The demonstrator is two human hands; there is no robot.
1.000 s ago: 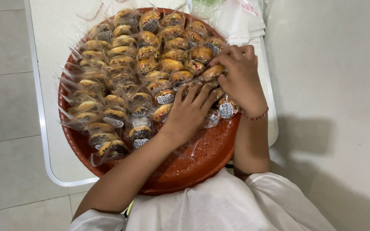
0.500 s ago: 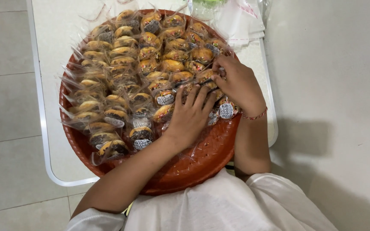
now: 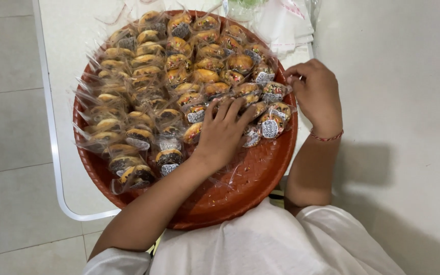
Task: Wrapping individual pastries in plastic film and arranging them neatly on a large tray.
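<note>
Pale tiled floor (image 3: pixel 6 168) on the left, plain wall on the right, white worktop (image 3: pixel 67 46) between them, seen from above. Nearest the camera, a white shirt (image 3: pixel 260 244) and two bare forearms reaching forward. Just beyond, a round reddish-brown woven tray (image 3: pixel 230 188) sitting on the worktop, its near part bare. Left hand (image 3: pixel 222 132) flat on the tray, palm down, fingers spread wide over the nearest wrapped pastries (image 3: pixel 179 91), gripping nothing that can be seen, fingertips pressing on the clear wrappers. Right hand (image 3: pixel 317 94) at the tray's right rim, red string bracelet (image 3: pixel 326 137) at the wrist, fingers curled inward beside one wrapped pastry (image 3: pixel 273 91); cannot tell whether anything is pinched there. Farther on, golden round pastries in clear bags packed tight across the tray, dark-topped ones on the left. At the far edge, a stack of clear empty bags (image 3: pixel 286 25) on the worktop.
</note>
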